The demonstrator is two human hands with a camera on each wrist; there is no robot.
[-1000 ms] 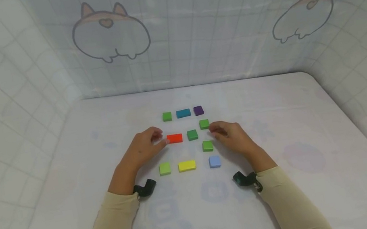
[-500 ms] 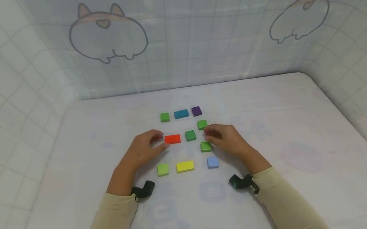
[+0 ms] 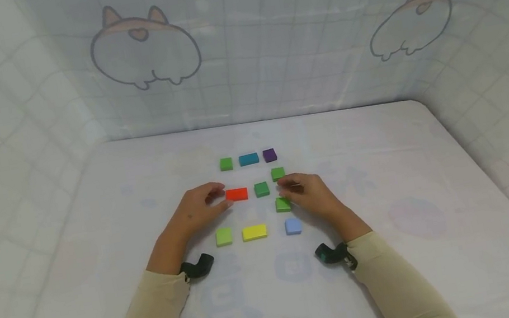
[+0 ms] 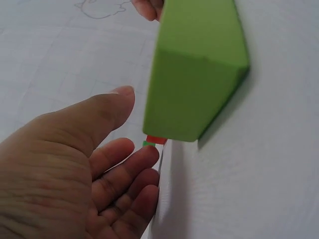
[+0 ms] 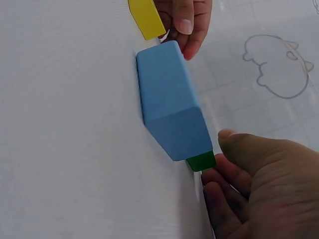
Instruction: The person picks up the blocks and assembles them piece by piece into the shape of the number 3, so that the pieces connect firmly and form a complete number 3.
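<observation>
My left hand (image 3: pixel 196 206) is at the left end of the red block (image 3: pixel 237 195), its thumb and fingers apart and loosely bent. Just right of that block lies a dark green block (image 3: pixel 262 189). My right hand (image 3: pixel 311 191) reaches in from the right, fingertips beside two green blocks, the farther one (image 3: pixel 277 173) and the nearer one (image 3: pixel 282 205), which the hand slightly overlaps. Neither palm has anything in it. A light green block (image 4: pixel 194 74) looms close in the left wrist view; a light blue block (image 5: pixel 169 89) does so in the right wrist view.
Behind the hands stands a row: a green block (image 3: pixel 226 164), a teal block (image 3: pixel 249 159) and a purple block (image 3: pixel 270 155). Nearer me is a yellow block (image 3: pixel 254 232). The white-covered table (image 3: pixel 282 313) meets a printed curtain (image 3: pixel 264 38) at the back.
My right hand has shifted a little left, closer to the two green blocks. My left hand stays by the red block. The whole head view has drifted slightly.
</observation>
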